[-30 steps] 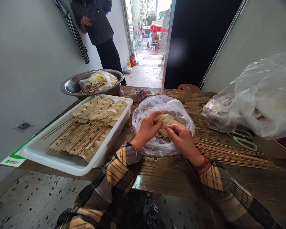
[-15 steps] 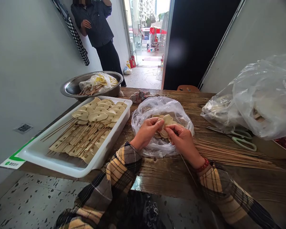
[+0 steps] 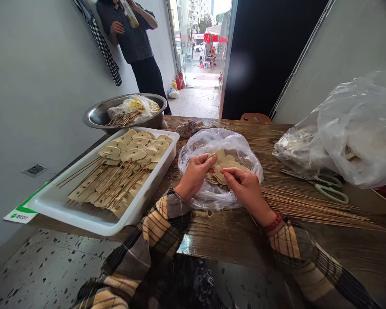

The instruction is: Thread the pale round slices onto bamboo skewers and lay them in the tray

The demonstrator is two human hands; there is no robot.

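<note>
My left hand (image 3: 197, 172) is closed, pinching the edge of a thin pale slice (image 3: 219, 153) over the plastic bag. Fingertips of my right hand (image 3: 244, 185) are pressed together on a thin bamboo skewer, whose tip end points up at the slice; its other end runs down beneath my wrist. Below both hands, more pale slices (image 3: 233, 165) lie in the opened clear plastic bag (image 3: 193, 148). To the left, a white tray (image 3: 73, 225) holds rows of skewered slices (image 3: 111, 182). Loose bamboo skewers (image 3: 305, 210) are spread right of my right hand.
Scissors (image 3: 331, 195) with pale green handles lie at the right, by a bulging plastic bag (image 3: 357, 133). A metal basin (image 3: 93, 116) with bagged skewers stands behind the tray. A crumpled cloth (image 3: 193, 128) lies at the table's far edge. A person (image 3: 138, 47) stands beyond.
My hands have drawn slightly apart, so a length of skewer shows between them. The person beyond now has a clear container raised in view. The view has shifted slightly.
</note>
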